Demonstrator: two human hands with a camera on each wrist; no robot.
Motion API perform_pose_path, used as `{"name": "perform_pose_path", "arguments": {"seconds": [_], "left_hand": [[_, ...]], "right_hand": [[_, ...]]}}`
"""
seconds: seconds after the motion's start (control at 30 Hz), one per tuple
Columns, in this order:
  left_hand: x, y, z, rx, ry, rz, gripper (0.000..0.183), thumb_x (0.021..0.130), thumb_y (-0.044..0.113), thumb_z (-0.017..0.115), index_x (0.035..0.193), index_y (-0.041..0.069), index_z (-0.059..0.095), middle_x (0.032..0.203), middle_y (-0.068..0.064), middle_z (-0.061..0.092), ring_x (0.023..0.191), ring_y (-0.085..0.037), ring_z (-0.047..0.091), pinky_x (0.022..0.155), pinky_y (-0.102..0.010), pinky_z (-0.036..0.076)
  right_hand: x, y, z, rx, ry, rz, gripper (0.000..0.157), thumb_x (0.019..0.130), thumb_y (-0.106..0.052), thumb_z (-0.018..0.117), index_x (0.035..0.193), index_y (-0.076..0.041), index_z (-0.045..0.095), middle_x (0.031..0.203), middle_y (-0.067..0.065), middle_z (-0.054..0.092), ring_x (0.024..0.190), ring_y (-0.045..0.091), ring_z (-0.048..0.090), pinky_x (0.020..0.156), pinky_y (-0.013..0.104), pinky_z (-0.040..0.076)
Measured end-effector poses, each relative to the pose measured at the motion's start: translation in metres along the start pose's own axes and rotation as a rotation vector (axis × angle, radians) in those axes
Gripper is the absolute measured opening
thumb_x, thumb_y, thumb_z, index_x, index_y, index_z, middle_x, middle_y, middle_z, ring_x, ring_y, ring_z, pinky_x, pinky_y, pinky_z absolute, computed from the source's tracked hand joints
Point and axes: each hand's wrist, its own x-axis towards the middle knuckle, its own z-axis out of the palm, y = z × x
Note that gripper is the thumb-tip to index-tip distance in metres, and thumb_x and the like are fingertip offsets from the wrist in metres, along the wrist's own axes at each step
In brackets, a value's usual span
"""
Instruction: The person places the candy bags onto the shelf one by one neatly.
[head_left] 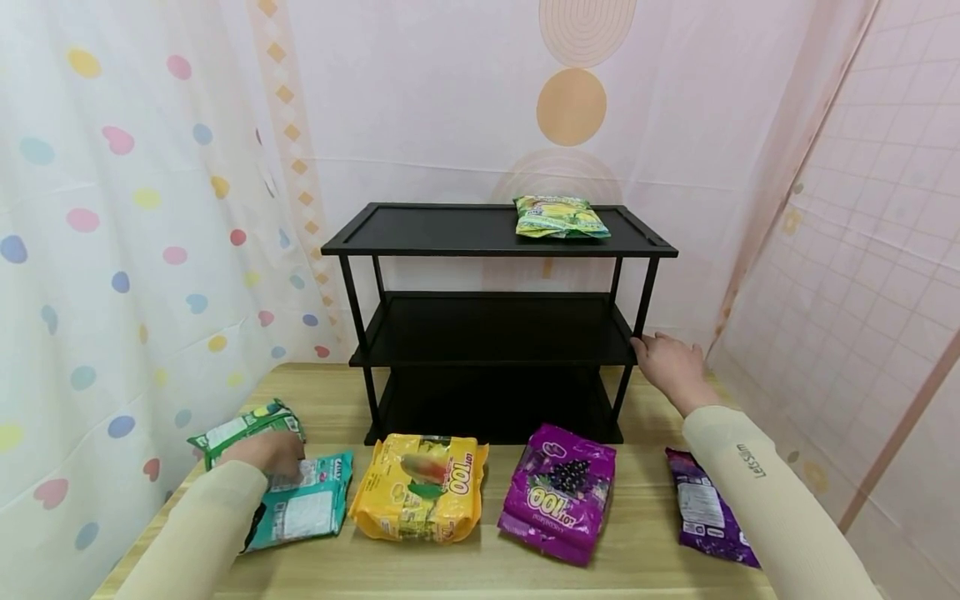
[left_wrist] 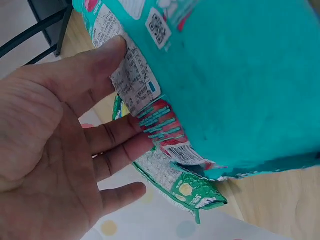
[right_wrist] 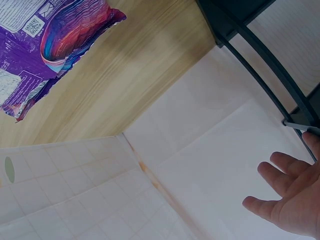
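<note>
My left hand (head_left: 268, 454) is at the near left, at the upper edge of a teal candy bag (head_left: 307, 500). In the left wrist view the thumb lies on the printed label of the teal bag (left_wrist: 215, 85), and fingertips go behind its edge, pinching it. A green candy bag (head_left: 243, 429) lies just beyond that hand. On the right, my right hand (head_left: 670, 367) touches the right edge of the middle tier of a black three-tier shelf (head_left: 487, 329), beside its front post. Its other fingers are spread apart in the right wrist view.
A yellow mango candy bag (head_left: 423, 487) and a purple grape candy bag (head_left: 562, 492) stand before the shelf. A dark purple bag (head_left: 705, 504) lies near the right forearm. One yellow-green bag (head_left: 558, 217) sits on the top tier. Curtains (head_left: 420, 100) surround the wooden table (head_left: 420, 571).
</note>
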Motion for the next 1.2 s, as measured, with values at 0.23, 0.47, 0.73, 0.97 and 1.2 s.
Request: {"name": "perform_pose_path", "arguments": {"seconds": [0.23,0.47,0.73,0.97,1.2], "left_hand": [[0.006,-0.011,0.002,0.028,-0.017,0.018,0.042,0.090,0.025,0.073,0.116,-0.006,0.068,0.116,-0.023,0.065,0.109,-0.042,0.060,0.091,-0.059,0.046],[0.003,-0.016,-0.001,-0.037,-0.001,-0.093,0.036,0.088,0.029,0.076,0.098,-0.004,0.066,0.093,-0.013,0.064,0.084,-0.029,0.056,0.081,-0.058,0.049],[-0.006,-0.021,-0.006,-0.070,-0.004,-0.073,0.039,0.087,0.031,0.077,0.099,-0.003,0.065,0.093,-0.011,0.064,0.081,-0.028,0.055,0.078,-0.058,0.049],[-0.010,-0.018,-0.018,-0.076,0.016,-0.108,0.042,0.087,0.034,0.077,0.102,-0.004,0.066,0.097,-0.017,0.063,0.083,-0.033,0.054,0.077,-0.064,0.048],[0.000,-0.024,-0.026,-0.062,0.062,-0.115,0.049,0.084,0.032,0.080,0.106,-0.010,0.064,0.100,-0.026,0.063,0.082,-0.033,0.055,0.078,-0.060,0.049]], "right_hand": [[0.000,0.001,0.001,0.011,0.003,-0.001,0.056,0.109,-0.037,0.027,0.143,0.000,0.050,0.148,0.025,0.042,0.135,0.050,0.038,0.106,0.074,0.014],[0.000,0.001,0.001,0.009,-0.004,0.000,0.056,0.109,-0.038,0.027,0.143,0.000,0.050,0.148,0.025,0.042,0.135,0.050,0.038,0.106,0.074,0.014],[0.001,0.001,0.002,0.006,-0.004,0.000,0.056,0.109,-0.038,0.027,0.143,0.000,0.050,0.149,0.025,0.042,0.135,0.050,0.037,0.106,0.074,0.015],[0.000,0.001,0.001,0.010,0.000,-0.002,0.055,0.109,-0.037,0.027,0.142,0.000,0.051,0.148,0.025,0.043,0.135,0.049,0.038,0.106,0.074,0.015],[0.000,0.001,0.001,-0.001,-0.011,-0.007,0.056,0.109,-0.038,0.026,0.144,0.000,0.049,0.148,0.026,0.042,0.135,0.050,0.038,0.106,0.074,0.016]]}}
